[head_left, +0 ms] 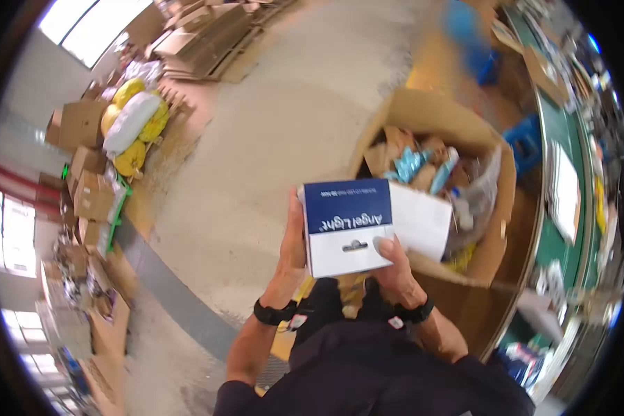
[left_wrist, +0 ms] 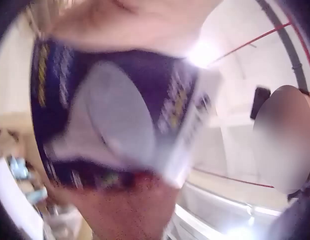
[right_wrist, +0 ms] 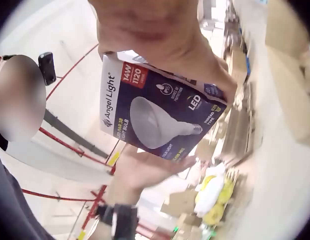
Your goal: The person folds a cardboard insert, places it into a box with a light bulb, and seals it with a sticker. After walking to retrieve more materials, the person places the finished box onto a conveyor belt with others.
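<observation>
Both hands hold a blue and white light bulb box in front of the body, its printed name upside down in the head view. Along the box's left side lies the left hand, fingers straight, palm against it. The right hand grips the lower right corner, thumb on the white face. A printed bulb picture and red label show on the box in the right wrist view, under the right hand; the left hand is flat against the opposite side. The left wrist view is blurred.
A large open carton with crumpled paper and plastic stands right of the hands, a white panel at its near side. Beyond it runs a green conveyor with packages. Cartons and yellow and white sacks stand at the left.
</observation>
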Available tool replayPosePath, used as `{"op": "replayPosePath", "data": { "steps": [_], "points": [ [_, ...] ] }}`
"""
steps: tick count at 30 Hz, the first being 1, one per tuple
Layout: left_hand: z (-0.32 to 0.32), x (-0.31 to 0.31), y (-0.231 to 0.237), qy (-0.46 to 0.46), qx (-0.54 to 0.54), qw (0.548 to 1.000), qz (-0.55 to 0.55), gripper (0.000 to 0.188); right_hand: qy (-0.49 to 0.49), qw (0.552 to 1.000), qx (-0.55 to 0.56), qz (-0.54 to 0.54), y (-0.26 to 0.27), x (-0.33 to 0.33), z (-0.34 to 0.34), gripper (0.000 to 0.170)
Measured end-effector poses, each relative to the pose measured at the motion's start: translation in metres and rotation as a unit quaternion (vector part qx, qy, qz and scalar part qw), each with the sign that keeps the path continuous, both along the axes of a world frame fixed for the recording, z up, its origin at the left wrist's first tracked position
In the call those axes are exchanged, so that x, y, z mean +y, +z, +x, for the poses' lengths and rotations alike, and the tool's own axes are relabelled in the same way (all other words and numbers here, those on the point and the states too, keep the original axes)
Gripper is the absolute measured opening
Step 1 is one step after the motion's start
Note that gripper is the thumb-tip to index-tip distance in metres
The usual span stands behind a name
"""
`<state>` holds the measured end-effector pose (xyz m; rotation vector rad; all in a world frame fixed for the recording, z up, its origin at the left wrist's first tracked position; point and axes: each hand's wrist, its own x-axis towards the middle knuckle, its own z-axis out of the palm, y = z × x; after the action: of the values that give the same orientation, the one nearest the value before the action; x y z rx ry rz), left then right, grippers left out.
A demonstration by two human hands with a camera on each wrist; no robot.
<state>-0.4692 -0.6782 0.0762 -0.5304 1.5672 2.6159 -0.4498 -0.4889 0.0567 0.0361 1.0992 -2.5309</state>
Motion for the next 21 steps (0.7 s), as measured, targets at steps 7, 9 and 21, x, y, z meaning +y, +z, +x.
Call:
{"op": "replayPosePath", "data": {
  "steps": [7,9,21],
  "points": [
    [-0.106,-0.147,-0.031,-0.041,-0.011,0.998,0.041,0.067,0.006,0.983,-0.107,-0.147,-0.042,-0.106,-0.150,0.069],
    [-0.139,-0.175,-0.036,-0.025,-0.045,0.996,0.071,0.064,-0.019,0.982,-0.115,-0.150,-0.046,-0.144,-0.192,0.068],
    [-0.426,-0.170,-0.048,-0.289,-0.041,0.948,0.127,0.052,-0.263,0.949,-0.124,-0.120,-0.052,-0.144,-0.379,0.063]
  ]
}}
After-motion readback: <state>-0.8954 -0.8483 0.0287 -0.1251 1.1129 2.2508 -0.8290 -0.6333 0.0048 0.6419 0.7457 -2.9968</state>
